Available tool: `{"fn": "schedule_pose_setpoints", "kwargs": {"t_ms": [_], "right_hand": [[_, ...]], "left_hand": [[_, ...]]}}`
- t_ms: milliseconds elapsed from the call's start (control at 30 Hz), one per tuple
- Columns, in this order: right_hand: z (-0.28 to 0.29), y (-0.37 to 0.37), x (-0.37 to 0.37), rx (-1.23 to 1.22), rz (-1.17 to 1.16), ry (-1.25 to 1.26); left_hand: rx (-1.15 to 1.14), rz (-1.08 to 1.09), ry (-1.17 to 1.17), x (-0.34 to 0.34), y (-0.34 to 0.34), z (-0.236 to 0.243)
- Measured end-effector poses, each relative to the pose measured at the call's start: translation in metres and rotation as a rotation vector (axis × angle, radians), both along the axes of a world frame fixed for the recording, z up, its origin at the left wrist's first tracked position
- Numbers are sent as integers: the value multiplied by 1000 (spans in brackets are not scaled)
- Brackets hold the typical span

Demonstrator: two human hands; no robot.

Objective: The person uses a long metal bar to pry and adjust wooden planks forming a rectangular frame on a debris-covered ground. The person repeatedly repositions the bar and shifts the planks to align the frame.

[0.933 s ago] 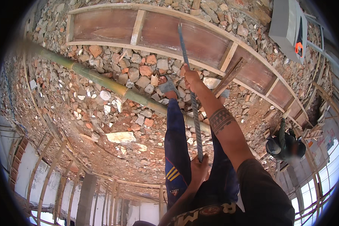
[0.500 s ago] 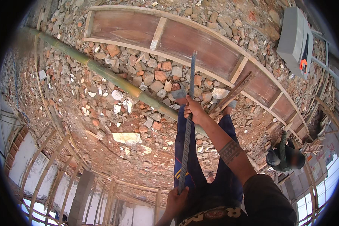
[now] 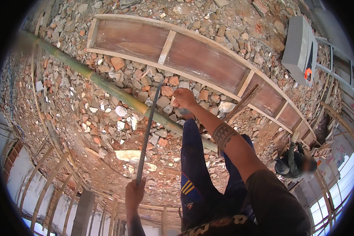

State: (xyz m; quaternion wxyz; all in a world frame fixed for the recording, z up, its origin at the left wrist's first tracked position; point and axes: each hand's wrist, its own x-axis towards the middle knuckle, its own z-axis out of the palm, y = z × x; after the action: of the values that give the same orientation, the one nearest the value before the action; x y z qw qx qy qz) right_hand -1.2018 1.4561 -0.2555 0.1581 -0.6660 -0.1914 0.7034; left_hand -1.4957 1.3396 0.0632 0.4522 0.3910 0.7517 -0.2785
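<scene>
My left hand [image 3: 135,192], low and left of my legs, is wrapped round the lower end of a dark ribbed steel bar [image 3: 145,141]. The bar slants up and away, crossing above a green bamboo pole [image 3: 106,84], and looks narrower at its far tip. My right hand [image 3: 183,98] is apart from the bar, stretched forward over the rubble near my foot. Its fingers are curled, with a small pale patch beside them; whether they hold anything is hidden.
A curved wooden frame with brown panels [image 3: 204,47] lies ahead on broken brick and stone. A grey box with an orange part [image 3: 297,49] stands far right. A co-worker [image 3: 291,163] crouches at right. Wooden poles [image 3: 43,181] stand at lower left.
My right hand has let go of the bar and moved forward and left. My left hand has swung the bar leftward, away from my legs.
</scene>
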Motion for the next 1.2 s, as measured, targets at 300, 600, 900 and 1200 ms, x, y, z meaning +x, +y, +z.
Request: {"fn": "schedule_pose_setpoints", "kwargs": {"t_ms": [300, 600, 900, 1200], "right_hand": [[-175, 1, 178, -76, -294, -438], [-288, 91, 154, 312, -305, -764], [-270, 101, 199, 138, -37, -871], [-297, 70, 223, 286, -95, -694]], "left_hand": [[297, -80, -48, -28, 71, 19], [23, -426, 422, 12, 166, 23], [132, -614, 255, 15, 162, 6], [182, -489, 140, 41, 155, 7]]}}
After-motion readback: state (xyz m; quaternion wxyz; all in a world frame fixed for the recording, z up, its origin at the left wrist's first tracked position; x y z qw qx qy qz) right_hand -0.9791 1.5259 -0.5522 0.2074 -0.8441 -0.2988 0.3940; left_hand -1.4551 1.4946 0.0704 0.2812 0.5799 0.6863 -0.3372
